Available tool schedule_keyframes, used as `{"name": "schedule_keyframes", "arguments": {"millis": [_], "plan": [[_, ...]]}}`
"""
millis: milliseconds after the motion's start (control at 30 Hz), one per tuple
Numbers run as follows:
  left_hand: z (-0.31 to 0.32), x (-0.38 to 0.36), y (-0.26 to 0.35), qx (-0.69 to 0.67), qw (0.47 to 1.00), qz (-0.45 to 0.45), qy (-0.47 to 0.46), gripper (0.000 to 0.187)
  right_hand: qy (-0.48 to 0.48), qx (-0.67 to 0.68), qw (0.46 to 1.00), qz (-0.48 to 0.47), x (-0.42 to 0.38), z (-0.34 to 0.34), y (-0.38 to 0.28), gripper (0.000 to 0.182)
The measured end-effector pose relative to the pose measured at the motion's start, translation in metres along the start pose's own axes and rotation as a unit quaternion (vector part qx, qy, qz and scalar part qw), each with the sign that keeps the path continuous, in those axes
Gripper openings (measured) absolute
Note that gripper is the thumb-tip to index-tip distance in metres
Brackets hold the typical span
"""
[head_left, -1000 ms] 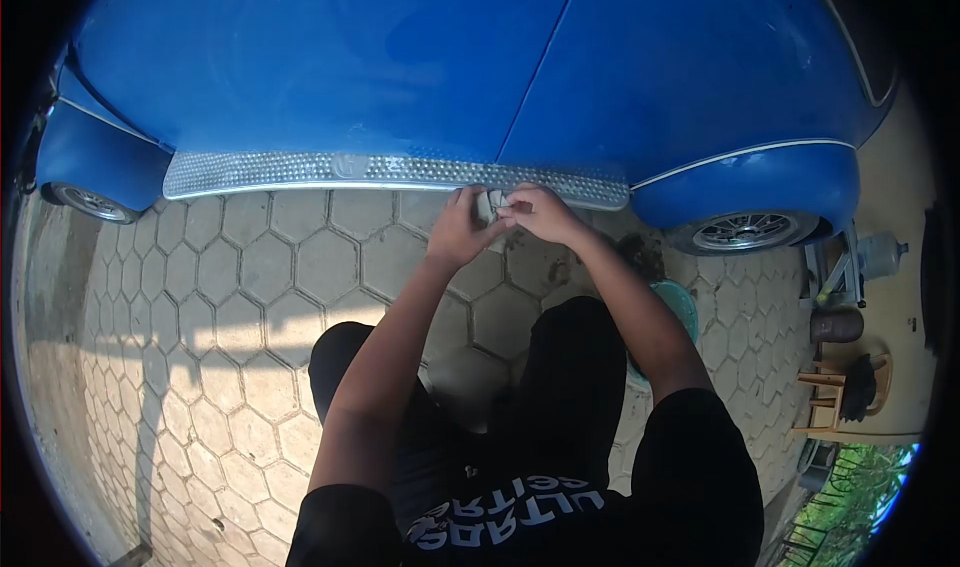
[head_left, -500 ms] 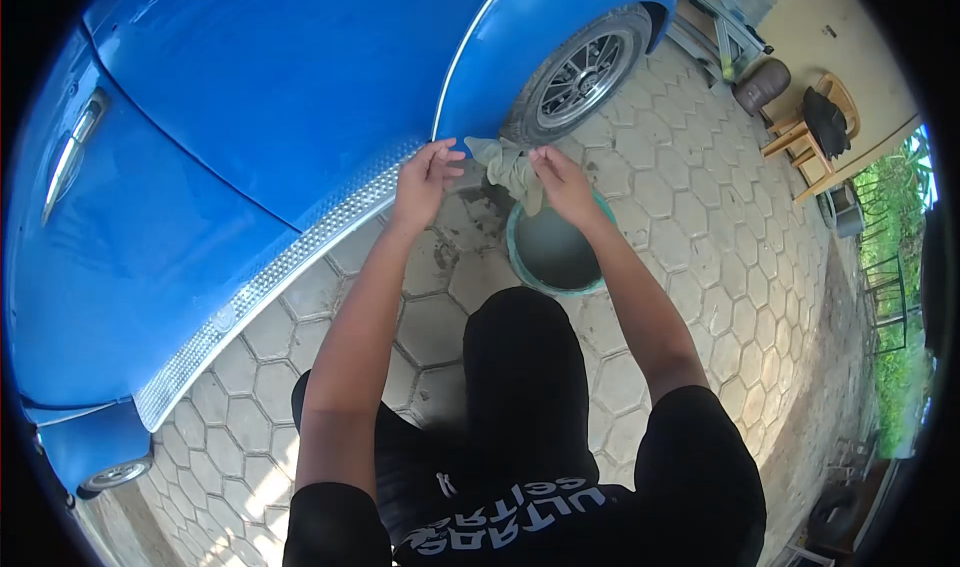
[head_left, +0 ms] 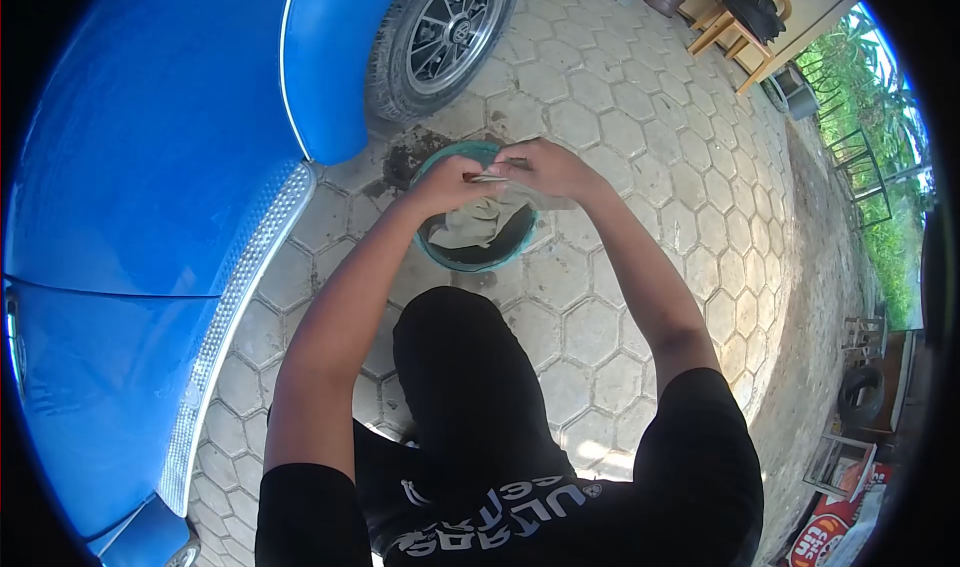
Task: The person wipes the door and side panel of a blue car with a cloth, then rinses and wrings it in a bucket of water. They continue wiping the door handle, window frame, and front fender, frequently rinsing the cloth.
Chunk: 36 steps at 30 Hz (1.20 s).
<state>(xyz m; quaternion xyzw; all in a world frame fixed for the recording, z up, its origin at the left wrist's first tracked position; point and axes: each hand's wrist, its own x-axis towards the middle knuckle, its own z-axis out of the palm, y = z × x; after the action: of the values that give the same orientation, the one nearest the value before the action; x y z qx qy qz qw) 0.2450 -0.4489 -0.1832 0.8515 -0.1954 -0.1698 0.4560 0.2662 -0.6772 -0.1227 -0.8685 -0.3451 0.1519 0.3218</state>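
A pale grey-green cloth (head_left: 468,227) hangs down from my two hands over a teal bucket (head_left: 482,265) on the paving. My left hand (head_left: 446,185) grips the cloth's upper edge with its fingers closed. Close beside it, my right hand (head_left: 550,171) is closed on the same cloth, palm downward. Part of the cloth droops inside the bucket's outline; whether it touches the water cannot be made out. My hands and the cloth cover much of the bucket's opening.
On the left stands a blue car (head_left: 160,147) with a dimpled metal running board (head_left: 240,267) and a front wheel (head_left: 445,42) near the bucket. Hexagonal pavers (head_left: 600,327) cover the ground. A wooden chair (head_left: 715,32) with a dark item on it stands at the back right.
My view has swung right and down. Both hands have come together over the bucket, and my left hand, formerly apart from the cloth, now grips it alongside the right.
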Motion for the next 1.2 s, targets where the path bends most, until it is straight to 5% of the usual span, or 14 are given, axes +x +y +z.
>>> {"name": "schedule_keyframes", "arguments": {"millis": [33, 133, 233, 433, 633, 800, 900, 1067, 1200], "plan": [[-0.004, -0.002, 0.005, 0.065, 0.998, -0.025, 0.004, 0.035, 0.007, -0.035, 0.999, 0.013, -0.003, -0.002, 0.001, 0.033], [0.001, 0.0, -0.013, 0.081, 0.95, 0.265, 0.146, 0.034, 0.006, -0.14, 0.99, 0.004, -0.004, -0.001, 0.014, 0.034], [-0.016, -0.005, -0.017, 0.135, 0.989, 0.052, -0.035, 0.031, -0.028, -0.162, 0.986, 0.039, 0.004, 0.001, 0.032, 0.035], [-0.01, -0.016, -0.034, 0.181, 0.981, -0.053, 0.048, 0.03, 0.039, -0.086, 0.994, 0.049, 0.011, 0.03, 0.058, 0.034], [0.023, 0.002, -0.065, -0.13, 0.979, -0.063, 0.147, 0.037, 0.114, -0.053, 0.987, 0.102, 0.016, 0.119, 0.091, 0.058], [0.018, -0.009, -0.062, -0.115, 0.983, -0.111, 0.086, 0.052, 0.156, 0.155, 0.952, 0.214, 0.01, 0.114, 0.105, 0.047], [0.016, -0.006, -0.071, -0.119, 0.986, -0.101, 0.063, 0.062, 0.141, 0.105, 0.952, 0.252, -0.001, 0.076, 0.088, 0.041], [-0.008, -0.006, -0.031, -0.168, 0.968, -0.184, -0.001, 0.059, 0.135, 0.17, 0.967, 0.132, -0.016, 0.04, 0.073, 0.04], [-0.02, 0.0, -0.032, -0.118, 0.987, -0.109, -0.001, 0.048, 0.128, 0.291, 0.942, 0.107, -0.026, 0.004, 0.046, 0.048]]}}
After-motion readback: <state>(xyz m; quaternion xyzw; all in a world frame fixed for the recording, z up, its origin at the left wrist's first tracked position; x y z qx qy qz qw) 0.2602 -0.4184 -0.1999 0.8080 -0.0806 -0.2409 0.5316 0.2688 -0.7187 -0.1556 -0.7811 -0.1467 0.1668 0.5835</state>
